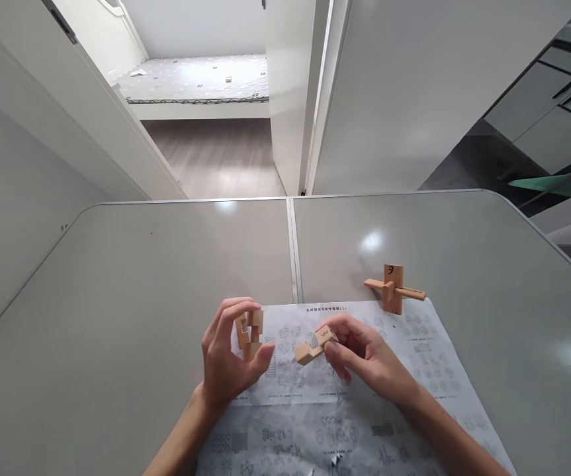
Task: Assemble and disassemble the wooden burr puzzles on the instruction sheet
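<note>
My left hand (233, 354) curls around notched wooden puzzle pieces (257, 321), gripping them upright between thumb and fingers. Pinched in my right hand (364, 350) is a single notched wooden puzzle piece (304, 353) with a dark mark on one end. A small gap separates the pieces in the two hands. Beneath both hands lies a creased instruction sheet (309, 390) printed with puzzle diagrams. At the sheet's top right edge stands a cross-shaped wooden puzzle (393, 303), its upright slat marked and a thin bar passing sideways through it.
The grey table (116, 317) has a metal seam (293, 244) down its middle and a rounded metal edge. Past it, an open doorway shows a bed (196, 79). A white door (292, 92) stands beside it, and cabinets (558, 99) are at the right.
</note>
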Available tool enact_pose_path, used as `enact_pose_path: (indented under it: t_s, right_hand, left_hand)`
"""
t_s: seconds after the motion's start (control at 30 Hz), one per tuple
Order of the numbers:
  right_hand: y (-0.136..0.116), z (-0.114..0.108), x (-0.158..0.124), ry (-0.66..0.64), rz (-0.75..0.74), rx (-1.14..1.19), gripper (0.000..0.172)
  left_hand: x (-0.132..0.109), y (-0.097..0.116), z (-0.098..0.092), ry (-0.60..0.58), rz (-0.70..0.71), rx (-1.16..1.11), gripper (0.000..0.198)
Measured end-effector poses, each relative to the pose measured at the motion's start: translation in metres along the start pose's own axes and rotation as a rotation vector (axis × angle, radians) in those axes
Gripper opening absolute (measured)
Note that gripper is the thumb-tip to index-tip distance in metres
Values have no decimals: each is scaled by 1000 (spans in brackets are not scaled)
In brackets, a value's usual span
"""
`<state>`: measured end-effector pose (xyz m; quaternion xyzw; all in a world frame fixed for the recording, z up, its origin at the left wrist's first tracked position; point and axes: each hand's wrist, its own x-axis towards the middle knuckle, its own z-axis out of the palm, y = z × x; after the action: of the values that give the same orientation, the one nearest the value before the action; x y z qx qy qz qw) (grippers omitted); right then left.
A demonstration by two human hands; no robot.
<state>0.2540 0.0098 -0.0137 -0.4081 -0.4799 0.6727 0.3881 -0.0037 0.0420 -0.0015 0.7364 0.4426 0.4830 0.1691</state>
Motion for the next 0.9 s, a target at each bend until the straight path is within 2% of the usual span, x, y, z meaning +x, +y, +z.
enact_pose_path:
  t_s: [0.07,0.2,0.3,0.37,0.43,0.63,0.77,0.9]
  right_hand:
    - [0,0,0,-6,-10,3,31]
    - [0,-1,0,-17,-10,-1,28]
    - [1,-1,-1,-16,-7,3,28]
    - [2,-1,-1,-15,-5,6,29]
    - [2,-1,-1,-10,0,6,30]
    - [2,-1,0,-2,-2,4,32]
    - [2,-1,0,1,5,-2,32]
    - [1,-3,0,-9,13,16,31]
  left_hand:
    - [-1,2,-1,27,-122,-198,40]
    - [5,10,-3,8,-470,-569,51]
    - [14,17,-3,16,-723,-740,44]
    - [17,18,-3,33,-829,-813,37]
    - [17,18,-3,41,-861,-859,37]
    - [13,17,-3,14,-927,-989,54]
    - [8,21,0,-112,-943,-1056,54]
    - [1,26,7,-323,-957,-1123,55]
